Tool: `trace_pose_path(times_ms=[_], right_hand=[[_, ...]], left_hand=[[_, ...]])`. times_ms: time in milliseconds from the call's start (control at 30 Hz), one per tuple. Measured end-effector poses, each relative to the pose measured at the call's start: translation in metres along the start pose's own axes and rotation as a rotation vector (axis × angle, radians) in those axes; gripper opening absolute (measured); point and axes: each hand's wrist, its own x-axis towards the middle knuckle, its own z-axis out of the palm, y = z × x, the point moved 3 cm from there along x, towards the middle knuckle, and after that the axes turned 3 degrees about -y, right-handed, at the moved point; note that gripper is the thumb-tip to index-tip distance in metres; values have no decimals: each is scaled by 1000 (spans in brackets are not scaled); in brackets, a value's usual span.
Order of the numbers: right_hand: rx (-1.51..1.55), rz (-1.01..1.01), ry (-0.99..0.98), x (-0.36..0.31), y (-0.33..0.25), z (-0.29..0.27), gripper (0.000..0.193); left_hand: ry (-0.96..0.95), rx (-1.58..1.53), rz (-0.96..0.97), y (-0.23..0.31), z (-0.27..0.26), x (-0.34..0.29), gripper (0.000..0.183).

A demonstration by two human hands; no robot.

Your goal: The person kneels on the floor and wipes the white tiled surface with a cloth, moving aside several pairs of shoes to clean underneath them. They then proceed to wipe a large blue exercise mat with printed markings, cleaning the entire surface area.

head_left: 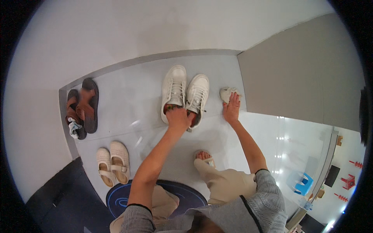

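A pair of white lace-up sneakers stands on the pale floor near the wall, toes pointing away from me. My left hand is closed on both at their heel ends, its fingers partly hidden inside the openings. Dark insides with some red show around the fingers. To the right, my right hand is on a crumpled white cloth on the floor, with fingers over it and the thumb at its near edge. The underside of the cloth is hidden.
Brown sandals with a small pale cloth lie at the far left. Cream clogs sit nearer, beside a dark round mat. A grey panel rises on the right; a blue stool stands beyond.
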Motion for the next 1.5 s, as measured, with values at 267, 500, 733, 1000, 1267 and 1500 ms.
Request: trace_pose_path(times_ms=[267,500,733,1000,1267,1500], right_hand=[[123,-21,389,172,-46,-8,58],[457,-653,181,148,-248,31,50],[395,-531,175,181,-185,8,44],[-155,73,420,210,0,7,56],[46,-456,21,147,-111,6,57],[-291,-85,241,210,-44,-35,51]], left_hand=[[111,21,51,-22,-6,-8,27],[271,55,-166,-94,-44,-105,16],[432,-73,-279,-127,-88,-111,28],[386,-176,-164,-113,-56,-116,32],[345,-240,-180,-124,-54,-109,35],[391,-217,-35,-133,-52,-107,33]])
